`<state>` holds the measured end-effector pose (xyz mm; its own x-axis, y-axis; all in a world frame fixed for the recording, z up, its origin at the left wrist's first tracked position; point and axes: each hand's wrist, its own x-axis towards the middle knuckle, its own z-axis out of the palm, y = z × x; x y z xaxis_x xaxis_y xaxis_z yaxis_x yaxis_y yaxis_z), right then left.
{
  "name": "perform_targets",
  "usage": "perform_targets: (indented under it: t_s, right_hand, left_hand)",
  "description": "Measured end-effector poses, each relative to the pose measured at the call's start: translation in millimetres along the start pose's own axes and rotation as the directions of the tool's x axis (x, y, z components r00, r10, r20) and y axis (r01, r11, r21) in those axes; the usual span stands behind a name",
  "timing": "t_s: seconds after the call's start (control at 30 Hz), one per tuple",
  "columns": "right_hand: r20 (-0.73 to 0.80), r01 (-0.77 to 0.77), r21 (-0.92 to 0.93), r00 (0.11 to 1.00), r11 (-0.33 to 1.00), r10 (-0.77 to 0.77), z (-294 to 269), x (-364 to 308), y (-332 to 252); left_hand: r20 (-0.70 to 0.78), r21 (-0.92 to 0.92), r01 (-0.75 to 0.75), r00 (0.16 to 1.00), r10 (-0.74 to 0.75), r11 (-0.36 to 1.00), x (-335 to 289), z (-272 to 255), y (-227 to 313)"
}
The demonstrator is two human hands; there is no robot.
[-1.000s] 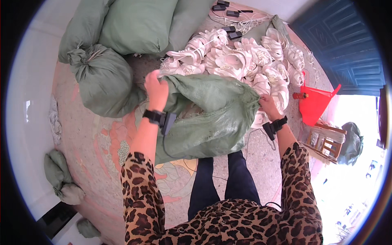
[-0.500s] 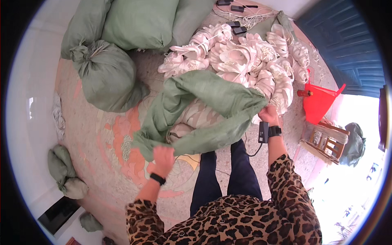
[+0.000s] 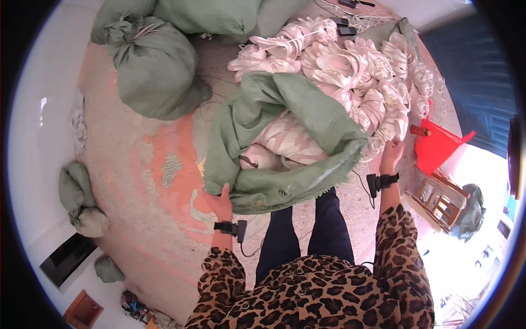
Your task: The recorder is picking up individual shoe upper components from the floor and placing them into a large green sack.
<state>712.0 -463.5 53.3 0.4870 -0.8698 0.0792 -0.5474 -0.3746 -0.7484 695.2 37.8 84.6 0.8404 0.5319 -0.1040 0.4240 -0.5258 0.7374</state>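
A green woven sack (image 3: pixel 257 192) stands in front of my legs, its mouth spread wide. Inside lie pinkish-white rolled bundles (image 3: pixel 290 137). My left hand (image 3: pixel 219 205) grips the sack's near left rim, thumb up over the edge. My right hand (image 3: pixel 392 154) is off the sack, past its right side, against the lower end of a bundle of white strips (image 3: pixel 395 122) in the pile. Its fingertips are hidden, so its grip on the bundle cannot be made out. Both wrists wear black straps with small boxes and cables.
More white bundles (image 3: pixel 334 63) are heaped beyond the sack. Full green sacks (image 3: pixel 156 71) stand far left, smaller ones (image 3: pixel 76 183) by the left wall. To the right are a red bag (image 3: pixel 438 148), a bottle (image 3: pixel 419 130), a wooden stool (image 3: pixel 438 200) and a blue door (image 3: pixel 466 82).
My right hand has let go of the sack's rim and moved right to the pile. My left hand has shifted along the rim; the mouth now sits wider and rounder. The view has shifted.
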Motion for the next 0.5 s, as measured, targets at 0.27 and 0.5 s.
perform_targets:
  t_s: [0.27,0.5]
  right_hand:
    - [0.562,0.278,-0.37,0.827,0.887,-0.025,19,-99,-115]
    - [0.832,-0.745,0.383,0.535,0.546,0.146,41,-96,-15]
  left_hand:
    - [0.434,-0.213,0.736,0.66,-0.613,0.643,26,5,-39]
    - [0.445,-0.797,0.603,0.553,-0.704,-0.031,34,-101,-174]
